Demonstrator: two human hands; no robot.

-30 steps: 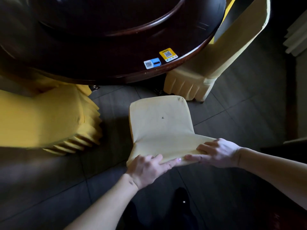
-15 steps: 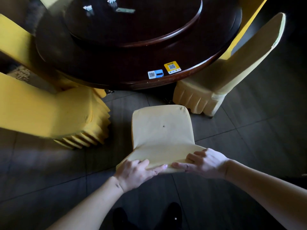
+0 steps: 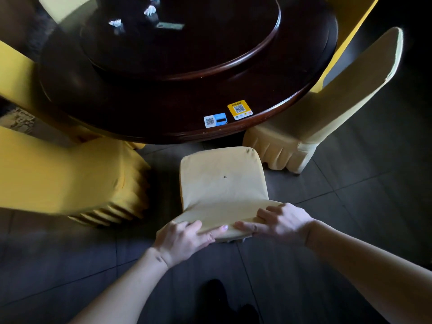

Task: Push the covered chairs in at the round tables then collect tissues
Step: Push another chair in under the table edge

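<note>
Both hands are on the top edge of the chair [image 3: 222,181] back: left hand [image 3: 184,239] curls its fingers over the near-left corner, right hand [image 3: 280,222] wraps the near-right part, so I'm holding the covered backrest with both. The chair sits right in front of me, and its seat front is just short of the table [image 3: 163,108] rim, not tucked under yet, I'd say.

So progress-wise: this one's mid-push. The left chair [image 3: 70,176] and right chair [image 3: 315,118] look pushed in already, seats at the rim. Bits of more yellow covers show at the far left and far right, can't count those properly.

Tissues aren't touched. I count three white crumpled bits [image 3: 117,23] on the far side of the turntable [image 3: 182,36], though it's dark and blurry there. Also two QR stickers [image 3: 239,109] on the near edge.
</note>
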